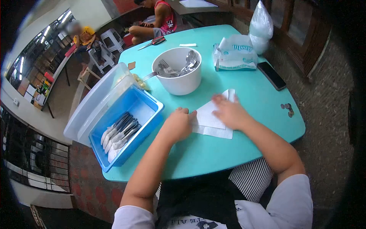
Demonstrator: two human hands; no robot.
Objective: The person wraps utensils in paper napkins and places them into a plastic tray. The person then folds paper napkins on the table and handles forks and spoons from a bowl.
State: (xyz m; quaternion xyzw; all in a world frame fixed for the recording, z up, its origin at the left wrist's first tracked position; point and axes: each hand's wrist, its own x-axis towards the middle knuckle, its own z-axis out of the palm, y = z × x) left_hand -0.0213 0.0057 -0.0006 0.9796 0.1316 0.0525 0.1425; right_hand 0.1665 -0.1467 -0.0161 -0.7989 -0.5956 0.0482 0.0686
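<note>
A white paper napkin (207, 115), folded over at a slant, lies on the turquoise table (183, 160) in front of me. My left hand (178, 124) is closed at the napkin's left corner, with the thumb on the paper. Slightly blurred, my right hand (230, 111) lies stretched out over the napkin's right part. Behind the napkin stands a white bucket (179, 84) with several metal forks and spoons (177, 68) in it. To the left, a blue bin (131, 150) holds several napkin-wrapped utensils (120, 135) in a row.
A clear plastic lid (97, 103) leans along the bin. Farther back are red-handled scissors (152, 42), a tissue pack (235, 55) and a filled plastic bag (261, 30). A phone (271, 75) and several coins (288, 108) lie at right. Two people sit beyond the table.
</note>
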